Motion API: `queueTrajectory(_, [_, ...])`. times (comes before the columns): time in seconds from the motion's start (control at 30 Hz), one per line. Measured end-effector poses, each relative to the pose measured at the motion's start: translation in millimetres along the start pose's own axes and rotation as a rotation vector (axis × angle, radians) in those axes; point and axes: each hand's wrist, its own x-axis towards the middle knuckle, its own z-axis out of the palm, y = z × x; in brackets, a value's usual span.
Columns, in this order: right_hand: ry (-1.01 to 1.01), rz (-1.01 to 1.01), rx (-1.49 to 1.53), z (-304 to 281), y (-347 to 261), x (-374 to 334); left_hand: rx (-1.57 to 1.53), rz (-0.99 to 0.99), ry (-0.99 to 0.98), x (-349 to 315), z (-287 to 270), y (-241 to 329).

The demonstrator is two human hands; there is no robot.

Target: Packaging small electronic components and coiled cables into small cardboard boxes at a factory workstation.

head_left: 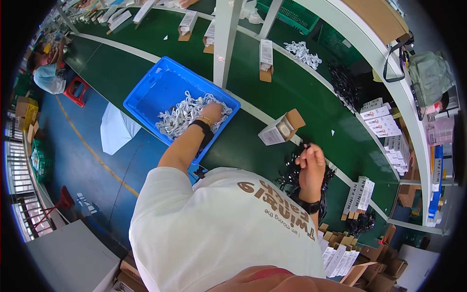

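My left hand (212,113) reaches into a blue plastic bin (141,97) on the table, its fingers curled down among a heap of white cables (181,116). The fingertips are partly hidden by the cables. My right hand (311,163) is raised to the right, fingers bent and closed around a small piece of black cord (306,145). Behind and below that hand lies a pile of black cords (291,176). Between my hands, a small white carton (273,135) lies with its brown flap open; something pale shows inside.
The long green table (311,92) carries another open carton (266,58), a heap of white cables (303,53) and stacked white boxes (382,121). A white post (226,44) rises beyond the bin. Another person (48,78) sits at far left beside a red stool (76,91).
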Motion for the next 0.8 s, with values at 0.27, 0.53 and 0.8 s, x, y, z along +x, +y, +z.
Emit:
queueTrajectory(0.27, [-0.054,0.216,-0.374,2,22,3,-0.678,0.002,0.244,-47,-81,54])
queueTrajectory(0.53, [-0.236,0.175,-0.218,28,44,26,-1.19,0.344,-0.101,-124,-123,188])
queueTrajectory(0.8, [-0.486,-0.009,-0.738,7,-5,-16,-0.673,0.438,0.267,-123,-102,216])
